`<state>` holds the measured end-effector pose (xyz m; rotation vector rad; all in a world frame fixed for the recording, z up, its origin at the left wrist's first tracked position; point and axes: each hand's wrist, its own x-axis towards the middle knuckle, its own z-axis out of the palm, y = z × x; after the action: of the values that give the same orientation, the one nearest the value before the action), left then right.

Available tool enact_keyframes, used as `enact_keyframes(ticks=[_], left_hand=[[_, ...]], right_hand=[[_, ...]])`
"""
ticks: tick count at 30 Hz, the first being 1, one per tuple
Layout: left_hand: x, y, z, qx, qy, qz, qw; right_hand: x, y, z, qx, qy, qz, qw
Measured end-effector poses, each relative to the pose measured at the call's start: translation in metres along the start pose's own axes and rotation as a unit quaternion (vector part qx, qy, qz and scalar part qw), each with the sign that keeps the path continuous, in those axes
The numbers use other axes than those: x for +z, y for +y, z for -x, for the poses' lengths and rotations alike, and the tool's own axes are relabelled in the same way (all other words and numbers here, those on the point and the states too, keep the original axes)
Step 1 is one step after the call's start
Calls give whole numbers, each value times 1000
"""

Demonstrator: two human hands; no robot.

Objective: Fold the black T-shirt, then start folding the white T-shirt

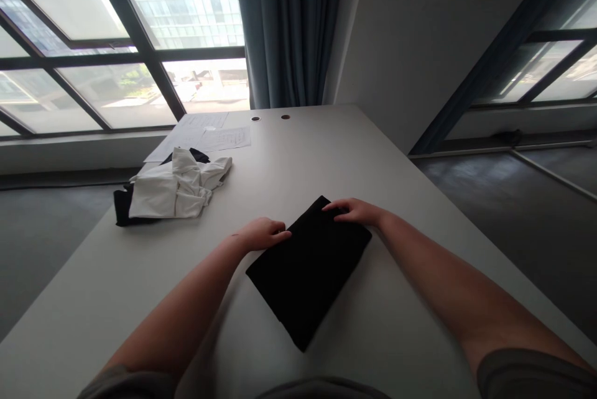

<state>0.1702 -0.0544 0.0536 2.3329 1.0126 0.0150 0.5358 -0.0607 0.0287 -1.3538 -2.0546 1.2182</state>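
Observation:
A black cloth (312,268), folded into a flat, thick rectangle, lies slanted on the white table in front of me. My left hand (265,233) is closed at its upper left edge, with the thumb on top and the other fingers curled, partly hidden. Near the far corner, my right hand (355,211) reaches over the upper right edge. Its thumb and forefinger are spread apart on the cloth's surface. What kind of garment this is, the folds do not show.
On the table's left side lies a rumpled white garment (161,191) over a black cloth (122,206). Printed papers (228,138) lie behind the pile. Two round holes pierce the white table (317,156) near its far edge. Beyond are a blue curtain (289,26) and windows.

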Motion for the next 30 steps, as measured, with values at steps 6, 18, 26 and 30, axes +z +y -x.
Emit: enact_keyframes(ticks=[6,18,26,30], left_hand=[[12,0,-52,3,86,-68,994],[13,-53,-7,-111,204,-65,971],[10,-69,-3,-206,228,-115,945],[7,-70,-10,-227,236,-123,937]], right_hand=[[-35,12,-43,37,-68,-45,996],[-118,59,-94,132,2,-117,984],[-174,114,-93,206,324,-100,918],[-184,134,-75,179,459,-35,869]])
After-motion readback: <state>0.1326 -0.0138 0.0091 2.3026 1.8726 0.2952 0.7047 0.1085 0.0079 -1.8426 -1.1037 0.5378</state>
